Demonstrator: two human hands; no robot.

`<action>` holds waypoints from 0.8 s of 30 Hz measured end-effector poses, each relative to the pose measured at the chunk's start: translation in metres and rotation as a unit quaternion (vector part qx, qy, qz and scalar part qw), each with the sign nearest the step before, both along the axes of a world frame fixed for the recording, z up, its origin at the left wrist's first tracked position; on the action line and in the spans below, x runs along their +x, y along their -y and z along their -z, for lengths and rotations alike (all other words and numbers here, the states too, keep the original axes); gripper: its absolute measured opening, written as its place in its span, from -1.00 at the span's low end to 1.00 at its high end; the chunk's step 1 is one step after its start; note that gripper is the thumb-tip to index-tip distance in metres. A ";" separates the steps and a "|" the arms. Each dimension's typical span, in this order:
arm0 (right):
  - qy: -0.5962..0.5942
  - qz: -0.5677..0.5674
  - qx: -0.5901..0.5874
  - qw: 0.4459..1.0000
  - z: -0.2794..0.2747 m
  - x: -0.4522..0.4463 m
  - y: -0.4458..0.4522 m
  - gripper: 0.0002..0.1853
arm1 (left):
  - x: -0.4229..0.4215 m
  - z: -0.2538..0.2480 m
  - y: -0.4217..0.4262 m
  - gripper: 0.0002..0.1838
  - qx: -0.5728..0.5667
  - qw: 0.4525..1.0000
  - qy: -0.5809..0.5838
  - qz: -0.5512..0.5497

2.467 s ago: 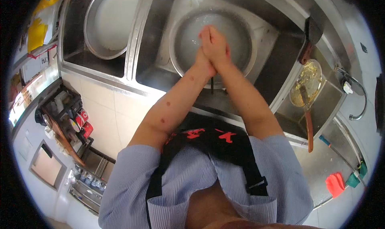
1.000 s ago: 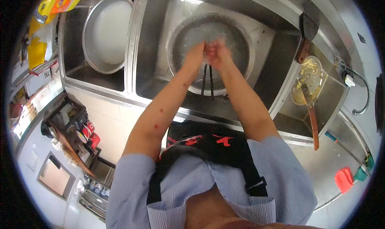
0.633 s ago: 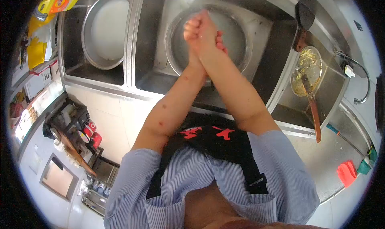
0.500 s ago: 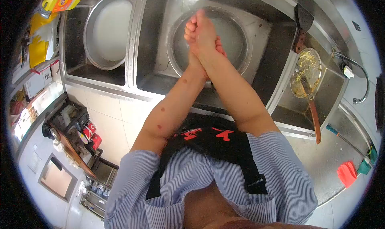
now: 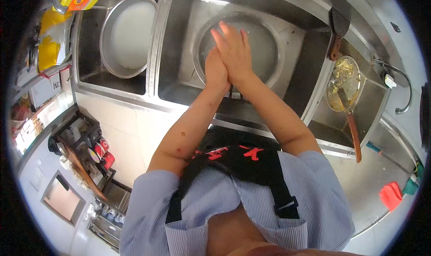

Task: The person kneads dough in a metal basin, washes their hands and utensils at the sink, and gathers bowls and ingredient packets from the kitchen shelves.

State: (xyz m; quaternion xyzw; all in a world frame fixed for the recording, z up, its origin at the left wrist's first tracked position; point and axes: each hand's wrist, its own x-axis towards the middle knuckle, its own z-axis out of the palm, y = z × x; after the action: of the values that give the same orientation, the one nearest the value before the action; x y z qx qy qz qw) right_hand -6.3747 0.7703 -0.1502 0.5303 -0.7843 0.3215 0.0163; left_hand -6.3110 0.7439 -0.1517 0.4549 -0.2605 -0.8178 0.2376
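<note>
My right hand [image 5: 236, 56] is over the large metal basin of cloudy water [image 5: 273, 49], its fingers stretched out and apart. It lies against my left hand [image 5: 216, 71], palm side towards it. The fingers of my left hand are mostly hidden behind the right one. Nothing is visible in my right hand; whether the left holds anything does not show. Dark thin sticks [image 5: 231, 92] show in part just below my wrists, at the basin's near rim.
A second basin with whitish liquid [image 5: 131, 36] stands in the left sink. To the right are a strainer with yellowish scraps [image 5: 345, 76], a black spatula [image 5: 340, 22] and a curved faucet [image 5: 409, 94]. A red cloth [image 5: 390, 196] lies at the lower right.
My right hand has turned from gripping around the left wrist area to lying with fingers spread against my left hand. The left hand's curled fingers have gone from view. The sinks appear shifted slightly right.
</note>
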 end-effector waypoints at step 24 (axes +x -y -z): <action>0.670 0.129 0.202 0.703 0.242 -0.016 -0.013 -0.78 | 0.043 0.156 -0.053 -0.69 -0.036 0.957 0.191 0.217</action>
State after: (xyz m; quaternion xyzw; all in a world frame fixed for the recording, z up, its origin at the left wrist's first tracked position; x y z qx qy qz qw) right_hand -6.3911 0.7829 -0.3923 0.0597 -0.6956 0.4203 -0.5796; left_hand -6.2678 0.7971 -0.3072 0.5265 -0.4230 -0.7373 0.0164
